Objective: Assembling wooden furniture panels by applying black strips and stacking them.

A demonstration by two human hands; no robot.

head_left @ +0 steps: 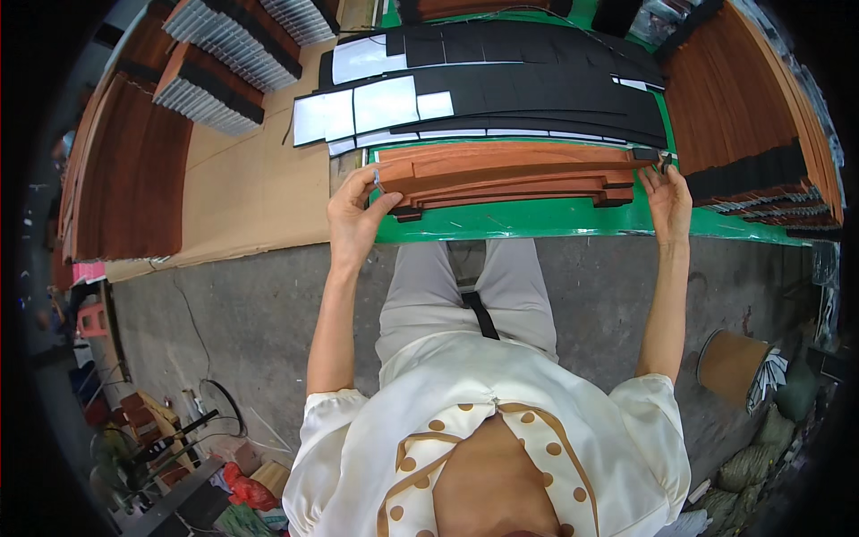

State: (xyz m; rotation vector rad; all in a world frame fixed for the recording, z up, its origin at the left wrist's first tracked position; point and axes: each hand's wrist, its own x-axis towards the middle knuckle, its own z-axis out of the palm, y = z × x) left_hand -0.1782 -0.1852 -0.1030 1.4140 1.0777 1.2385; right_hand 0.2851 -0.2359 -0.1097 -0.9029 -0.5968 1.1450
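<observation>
A long, thin reddish-brown wood-grain slat (510, 172) stretches between my two hands, over the near part of the green tabletop (501, 222). My left hand (355, 215) pinches its left end, thumb in front and fingers behind. A small pale piece shows at those fingertips, too small to name. At the other end, my right hand (668, 204) has its fingers closed on the slat's black tip. Several similar brown slats (528, 199) with dark ends lie just beneath and in front of it. Behind the slat, overlapping black strips (537, 94) lie flat, some with white patches showing.
Stacked brown slats (734, 98) with black ends rise at the right. More stacks (139, 170) stand at the left by bare cardboard (237, 201), some with silvery ends. A brown drum (734, 367) sits on the floor at right. A thin cable crosses the black strips.
</observation>
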